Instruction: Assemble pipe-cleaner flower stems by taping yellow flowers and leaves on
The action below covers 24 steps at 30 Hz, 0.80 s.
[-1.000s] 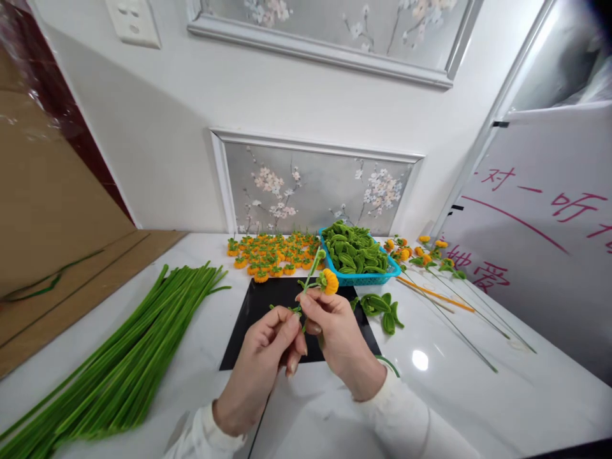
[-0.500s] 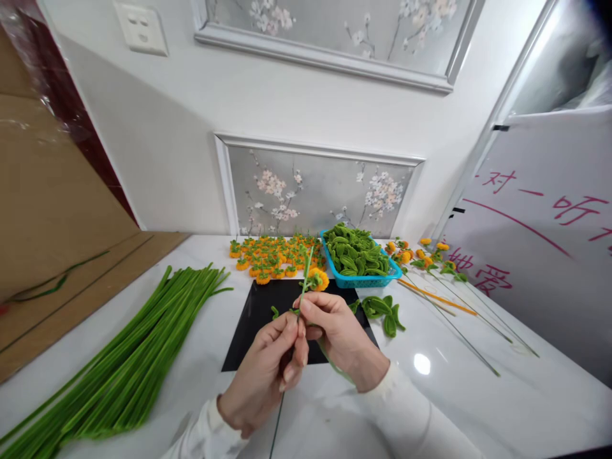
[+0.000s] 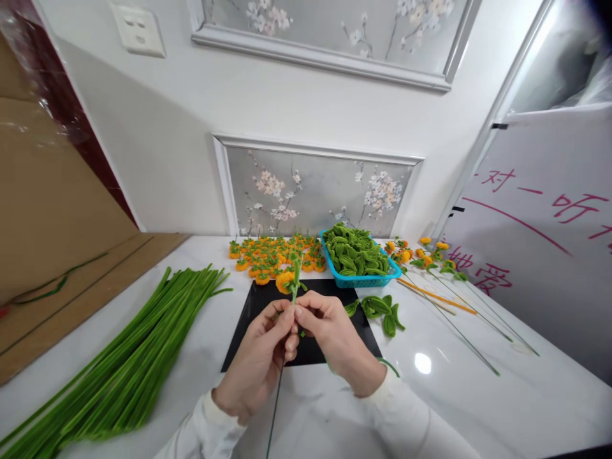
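"Since the earlier frame, the orange flower head [image 3: 284, 282] swings across: it sits left of the green stem [image 3: 296, 285] now, not right."

"How are the hands placed?"

"Both narrow, fingers pinched together. The left hand [image 3: 261, 357] grips the stem just below the flower; the right hand [image 3: 339, 338] pinches it right alongside. All of that is over the black mat [image 3: 259, 296] on the counter [image 3: 430, 414]."

"What could go wrong?"

"The flower leans off to one side, so it could twist round or slip if either pinch slackens. The thin lower end trails toward the near edge, and a sleeve [image 3: 208, 427] might snag it. Squeezing hard could crush the fuzz."

"Is it all fuzzy?"

"Seems so. The flower is round and plush, like a tiny pumpkin. The loose leaves [image 3: 377, 306] beside the mat are plump, pointed ovals, and more of that shape heap up in the blue plastic basket [image 3: 368, 280]. At left, long velvety rods [image 3: 138, 357] lie bundled."

"And the stem below the fingers?"

"Smooth, dark and wire-thin, by the look of it."
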Available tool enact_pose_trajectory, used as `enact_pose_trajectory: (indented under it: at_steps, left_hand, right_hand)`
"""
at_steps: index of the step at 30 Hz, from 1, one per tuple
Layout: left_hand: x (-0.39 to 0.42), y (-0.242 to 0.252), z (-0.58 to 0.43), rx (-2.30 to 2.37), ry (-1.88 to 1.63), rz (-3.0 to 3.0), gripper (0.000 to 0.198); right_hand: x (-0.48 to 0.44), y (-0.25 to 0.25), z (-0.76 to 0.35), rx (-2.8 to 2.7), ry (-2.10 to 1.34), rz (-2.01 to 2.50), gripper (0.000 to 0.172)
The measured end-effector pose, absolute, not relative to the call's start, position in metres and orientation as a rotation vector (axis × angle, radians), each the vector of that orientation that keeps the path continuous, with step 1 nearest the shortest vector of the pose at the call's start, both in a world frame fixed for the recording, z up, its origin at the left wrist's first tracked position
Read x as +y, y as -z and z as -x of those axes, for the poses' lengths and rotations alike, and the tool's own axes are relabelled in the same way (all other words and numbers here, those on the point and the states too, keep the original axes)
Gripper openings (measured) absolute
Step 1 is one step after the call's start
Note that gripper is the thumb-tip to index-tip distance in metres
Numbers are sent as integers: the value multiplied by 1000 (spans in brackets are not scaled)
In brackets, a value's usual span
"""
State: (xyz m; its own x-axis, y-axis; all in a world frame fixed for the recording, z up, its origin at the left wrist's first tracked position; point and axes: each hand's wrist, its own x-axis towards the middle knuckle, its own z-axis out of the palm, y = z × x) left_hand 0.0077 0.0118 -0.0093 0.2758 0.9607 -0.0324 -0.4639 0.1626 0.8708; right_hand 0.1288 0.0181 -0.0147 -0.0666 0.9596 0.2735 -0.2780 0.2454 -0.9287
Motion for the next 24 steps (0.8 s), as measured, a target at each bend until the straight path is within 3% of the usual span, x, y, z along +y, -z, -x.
enact_pose_trajectory:
  at_steps: [8,19,24]
  left_hand:
    - [14,7,2,688,-1135,-816,33]
    - [14,12,5,708,-1165,-775,18]
    - [14,11,4,694,-1170,-769,26]
  right_hand:
    - [21,21,-129,-1141,-1613,599,26]
    - [20,17,-137,-1112,-1551,757,28]
    - [18,14,-136,-1057,-1672,626,25]
